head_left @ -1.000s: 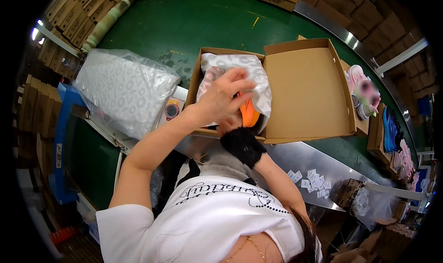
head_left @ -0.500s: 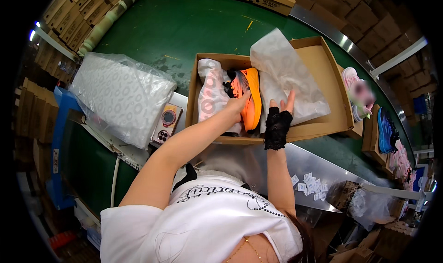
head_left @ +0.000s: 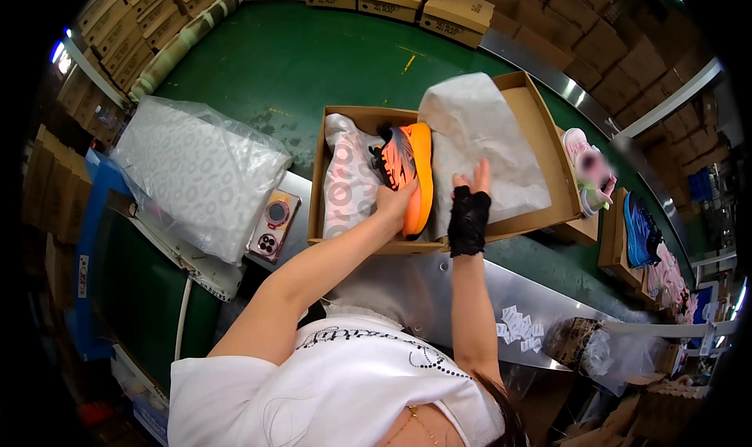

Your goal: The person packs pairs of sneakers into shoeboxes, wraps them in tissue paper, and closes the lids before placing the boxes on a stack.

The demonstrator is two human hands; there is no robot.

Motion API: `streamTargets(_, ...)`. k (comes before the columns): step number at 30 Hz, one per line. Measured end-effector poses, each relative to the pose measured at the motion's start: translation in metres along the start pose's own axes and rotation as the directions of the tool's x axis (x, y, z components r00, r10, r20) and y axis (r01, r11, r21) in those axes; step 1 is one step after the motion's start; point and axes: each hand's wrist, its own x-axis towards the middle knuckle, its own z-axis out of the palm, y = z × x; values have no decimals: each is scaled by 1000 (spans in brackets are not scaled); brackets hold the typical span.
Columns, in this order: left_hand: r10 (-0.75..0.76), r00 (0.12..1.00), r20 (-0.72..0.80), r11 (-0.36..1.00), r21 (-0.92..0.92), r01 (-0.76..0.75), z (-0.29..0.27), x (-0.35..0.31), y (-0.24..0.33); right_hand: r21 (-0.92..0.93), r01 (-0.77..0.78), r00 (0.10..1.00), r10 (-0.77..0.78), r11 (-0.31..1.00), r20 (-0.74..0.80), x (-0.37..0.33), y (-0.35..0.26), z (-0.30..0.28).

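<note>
An orange-and-black sneaker (head_left: pixel 421 182) with a thick yellow-orange sole lies tilted in an open cardboard shoe box (head_left: pixel 565 177). My bare left hand (head_left: pixel 397 202) grips it at the end nearest me, fingers partly hidden beneath it. Left of it in the box is a bundle in printed white tissue, pinkish underneath (head_left: pixel 350 184). A sheet of white tissue paper (head_left: pixel 489 126) stands up beside the sole and spreads over the box's right part. My right hand (head_left: pixel 470 212), in a black fingerless lace glove, reaches over that sheet with fingers stretched out, apparently touching its lower part.
Left of the box are a plastic-wrapped stack of printed tissue (head_left: pixel 200 177) and a phone (head_left: pixel 272 226). To the right sit a pink shoe (head_left: pixel 586 169) and a blue shoe (head_left: pixel 641 231). Small white packets (head_left: pixel 518 328) lie on the metal edge. Shoe boxes (head_left: pixel 454 14) line the back.
The view has shifted slightly. The sneaker has rolled a little, showing more of its laced upper. The tissue sheet's raised top sits slightly lower. Both hands stay in about the same places.
</note>
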Motion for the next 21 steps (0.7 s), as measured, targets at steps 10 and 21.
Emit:
streamTargets(10,662,525,535,700,-192,-688,-79,-124,58,165,-39,999,40,986,-4,-5,12,-36)
streamTargets(21,655,516,552,717,-237,-656,-83,-140,61,174,28,1000,-30,984,6,-15,1,-32)
